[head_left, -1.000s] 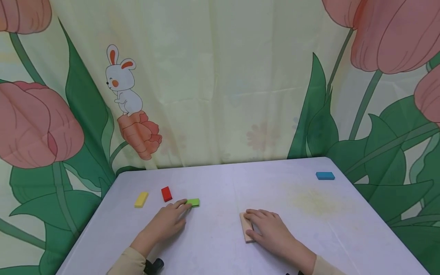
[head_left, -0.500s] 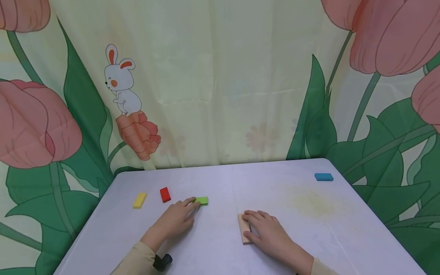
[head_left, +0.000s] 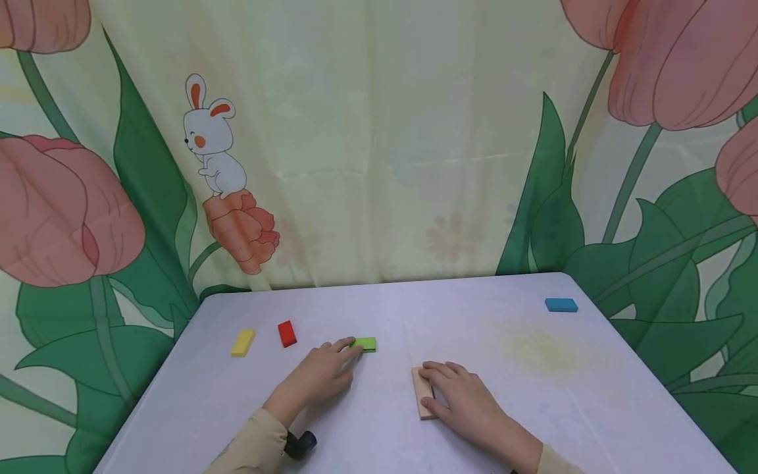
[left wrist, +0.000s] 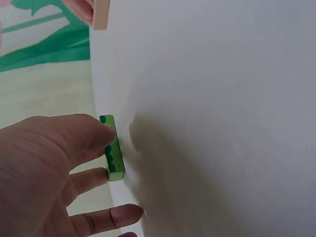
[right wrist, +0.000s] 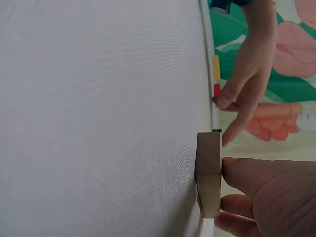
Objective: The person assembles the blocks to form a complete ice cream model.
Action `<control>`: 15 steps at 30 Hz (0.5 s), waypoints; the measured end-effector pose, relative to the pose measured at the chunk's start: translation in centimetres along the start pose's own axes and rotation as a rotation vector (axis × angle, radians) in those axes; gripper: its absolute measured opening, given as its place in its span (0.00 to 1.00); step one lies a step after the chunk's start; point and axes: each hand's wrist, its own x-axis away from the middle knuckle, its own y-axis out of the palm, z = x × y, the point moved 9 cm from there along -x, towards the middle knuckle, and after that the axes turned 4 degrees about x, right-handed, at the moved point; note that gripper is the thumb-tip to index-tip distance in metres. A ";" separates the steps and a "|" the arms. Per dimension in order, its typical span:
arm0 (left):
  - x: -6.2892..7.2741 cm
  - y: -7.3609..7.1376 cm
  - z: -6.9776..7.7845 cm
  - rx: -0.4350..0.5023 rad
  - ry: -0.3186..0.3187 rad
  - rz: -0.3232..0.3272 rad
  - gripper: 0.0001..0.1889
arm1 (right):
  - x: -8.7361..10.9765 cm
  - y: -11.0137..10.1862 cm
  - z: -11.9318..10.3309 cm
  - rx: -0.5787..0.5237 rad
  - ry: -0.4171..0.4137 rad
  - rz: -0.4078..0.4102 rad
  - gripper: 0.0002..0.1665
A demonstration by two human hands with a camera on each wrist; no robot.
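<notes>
Head view shows the left hand [head_left: 320,375] laid low over the table, with its digits spread. By two nearly straight fingers, the left end of the green block [head_left: 368,343] is touched; the right end is left uncovered. In the left wrist view the thumb is seen in front of this block, but whether it is also in contact cannot be told. Such a touch at one end seems chosen so that the block can be guided while lying flat, without being lifted.

By the right hand [head_left: 468,405], the wooden block [head_left: 423,394] is covered along its right side. Thumb and fingers are set apart and slightly bent, and fingertips are rested on its upper face, probably so that it is steadied against the table. Its long side is pointed away from the person, and a gap is left between it and the green block.

Farther out, the red block [head_left: 287,334] and the yellow block [head_left: 243,343] are placed to the left, apart from each other and untouched. The blue block [head_left: 561,305] is set near the far right corner of the table [head_left: 379,421], well out of the way of both hands. Behind everything, a printed curtain [head_left: 331,118] is hung.
</notes>
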 end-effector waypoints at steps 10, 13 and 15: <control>-0.9 0.3 2.1 -0.047 0.019 -0.017 0.28 | -0.1 0.2 0.1 0.024 0.008 -0.014 0.31; -1.1 0.3 2.6 -0.063 0.035 -0.013 0.28 | 0.0 0.1 0.0 0.021 0.011 -0.017 0.30; -1.2 0.4 3.0 -0.069 0.043 -0.011 0.28 | 0.0 0.1 0.0 0.014 0.012 -0.017 0.30</control>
